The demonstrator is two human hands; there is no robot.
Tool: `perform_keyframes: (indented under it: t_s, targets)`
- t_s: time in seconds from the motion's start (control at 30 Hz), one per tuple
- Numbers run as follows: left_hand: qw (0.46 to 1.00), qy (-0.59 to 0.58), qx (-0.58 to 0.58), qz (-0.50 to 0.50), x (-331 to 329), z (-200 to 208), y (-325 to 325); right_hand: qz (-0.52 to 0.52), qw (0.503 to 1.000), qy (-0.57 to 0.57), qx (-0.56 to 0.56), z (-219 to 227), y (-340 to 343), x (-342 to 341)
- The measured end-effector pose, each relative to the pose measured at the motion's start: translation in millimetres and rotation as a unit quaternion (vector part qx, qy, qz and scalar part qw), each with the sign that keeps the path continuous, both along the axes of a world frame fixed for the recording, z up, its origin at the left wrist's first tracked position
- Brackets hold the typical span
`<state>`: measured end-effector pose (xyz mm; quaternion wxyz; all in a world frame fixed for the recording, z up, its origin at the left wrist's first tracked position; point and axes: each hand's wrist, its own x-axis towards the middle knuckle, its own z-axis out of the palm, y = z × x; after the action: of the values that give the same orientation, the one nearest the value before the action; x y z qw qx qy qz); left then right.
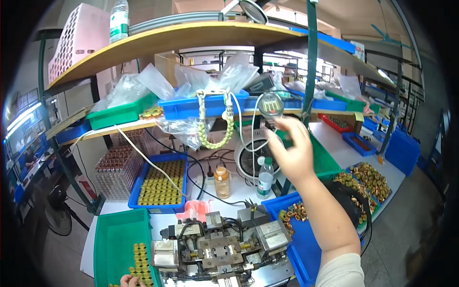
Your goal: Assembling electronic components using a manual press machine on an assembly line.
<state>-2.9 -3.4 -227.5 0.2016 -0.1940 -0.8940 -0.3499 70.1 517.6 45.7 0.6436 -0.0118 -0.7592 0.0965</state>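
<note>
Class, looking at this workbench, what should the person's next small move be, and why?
Probably a light touch of the right hand on the round display: the hand is raised close to it, though contact is unclear, while the left hand is down by the brass-coloured pieces in the green bin.

The clamping fixture (220,251) was dull, scuffed metal; the green bin (112,239) was smooth plastic. The gold pieces (139,258) looked metallic, the film bags (236,74) glossy and crinkled, the shelf board (191,38) wooden, the sleeve (340,272) matt cloth.
</note>
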Motion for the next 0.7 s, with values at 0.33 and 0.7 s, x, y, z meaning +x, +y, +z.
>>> perform_keyframes:
  t_s: [0.33, 0.7]
  targets:
    - [0.976, -0.174, 0.134, 0.007, -1.5, 21.1, 6.7, -0.243, 0.866, -0.412, -0.145, 147.9, -31.4, -151.4]
    - [0.791, -0.379, 0.480, 0.003, -11.4, 1.5, -4.3, -0.087, 0.885, -0.400, -0.224, 144.1, -44.3, -146.3]
